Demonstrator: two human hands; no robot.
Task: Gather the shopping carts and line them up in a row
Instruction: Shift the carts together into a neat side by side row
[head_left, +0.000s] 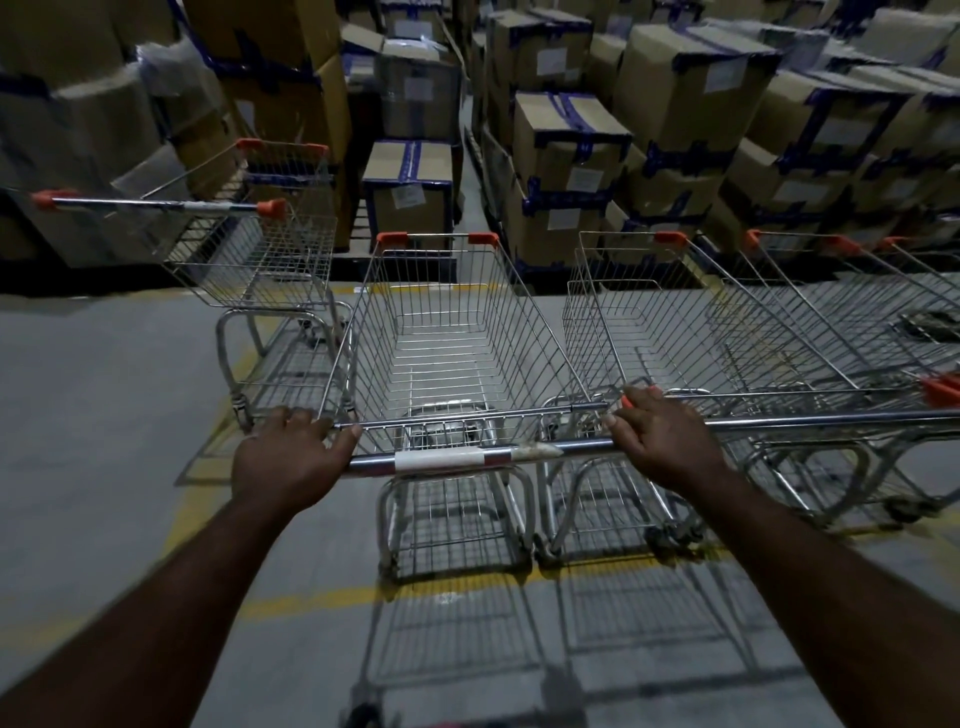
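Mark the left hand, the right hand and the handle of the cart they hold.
left hand (283, 457), head view, back of the hand.
right hand (662, 434), head view, back of the hand.
cart handle (439, 459), head view, white label at mid-bar.

You are working in dim light. The cart (441, 364) casts a grid shadow on the floor (104, 389) toward 6 o'clock. Boxes (675, 104) at 12 o'clock look soft; edges bow outward.

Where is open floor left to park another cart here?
Bare grey floor lies left of the left cart and nearer than the yellow line. Crowded: the held cart sits tight between the left cart and the right carts; stacked boxes block ahead.
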